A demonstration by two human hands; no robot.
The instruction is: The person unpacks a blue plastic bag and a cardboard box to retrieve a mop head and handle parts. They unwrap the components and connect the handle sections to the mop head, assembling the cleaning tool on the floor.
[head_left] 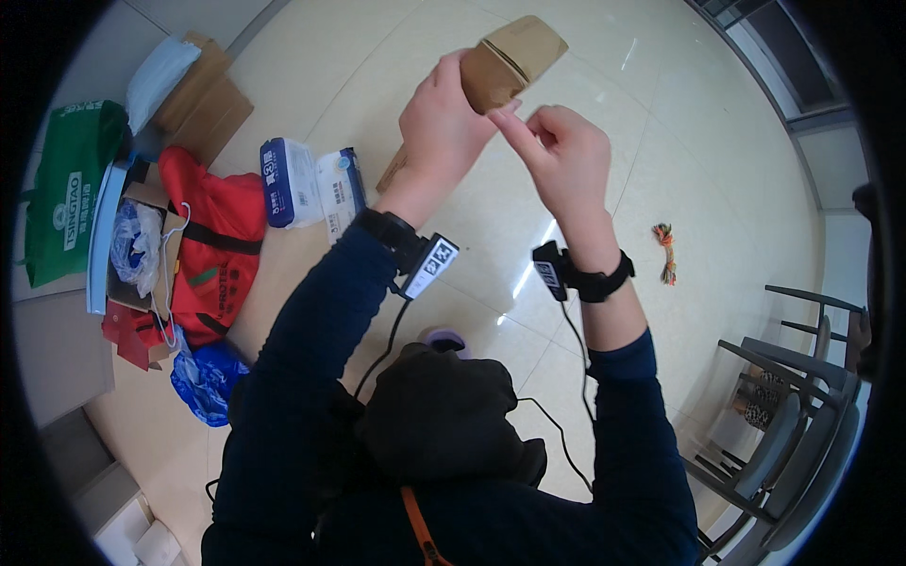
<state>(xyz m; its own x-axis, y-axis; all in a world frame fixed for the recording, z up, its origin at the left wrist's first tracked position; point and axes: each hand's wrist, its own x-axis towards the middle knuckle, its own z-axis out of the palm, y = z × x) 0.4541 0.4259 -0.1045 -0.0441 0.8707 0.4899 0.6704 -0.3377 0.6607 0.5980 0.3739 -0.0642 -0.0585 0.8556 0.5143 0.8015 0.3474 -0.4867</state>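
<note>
A brown, angular cardboard box held above the glossy tiled floor.
A creased red fabric bag lies left of soft blue-and-white plastic packs; the left hand grips the box, fingers mostly hidden; the right hand bends at its lower corner, whether pinching I cannot tell; rightmost, a frayed orange-green rope.

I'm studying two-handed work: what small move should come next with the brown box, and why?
Probably a gentle tug by the right hand at the near end of the brown box: its fingertips are there, while the left hand holds the box from the left.
</note>
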